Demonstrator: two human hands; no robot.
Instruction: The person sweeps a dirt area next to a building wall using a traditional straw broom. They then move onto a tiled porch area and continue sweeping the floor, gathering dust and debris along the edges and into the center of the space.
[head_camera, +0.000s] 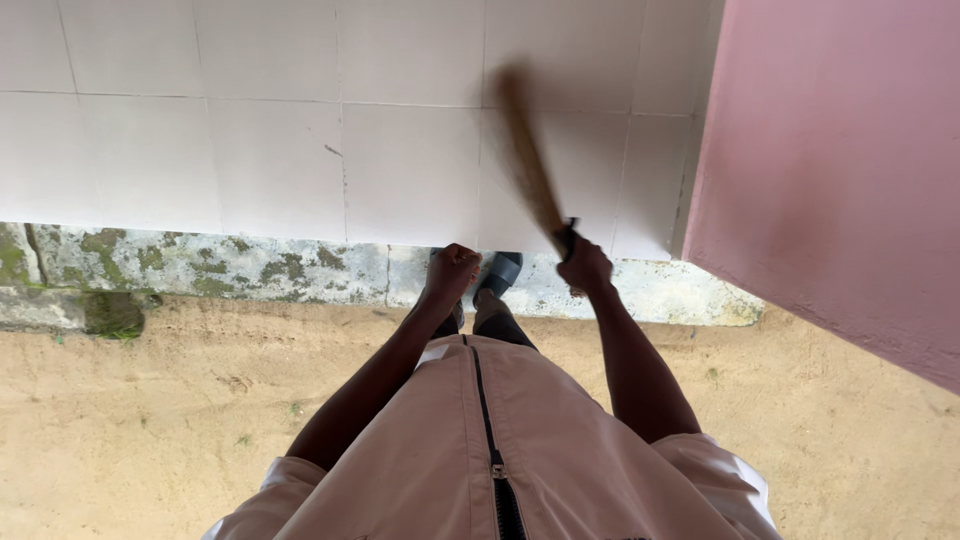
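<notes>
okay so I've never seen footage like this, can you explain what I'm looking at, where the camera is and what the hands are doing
There is one picture, taken by a camera worn on a person's head and looking straight down their body. The right hand grips a bundled brown broom, blurred from motion, over a white tiled floor. The left hand is a closed fist and seems to hold nothing. One foot in a dark sandal rests on the mossy concrete edge. Below is sandy ground; a pink wall stands to the right.
</notes>
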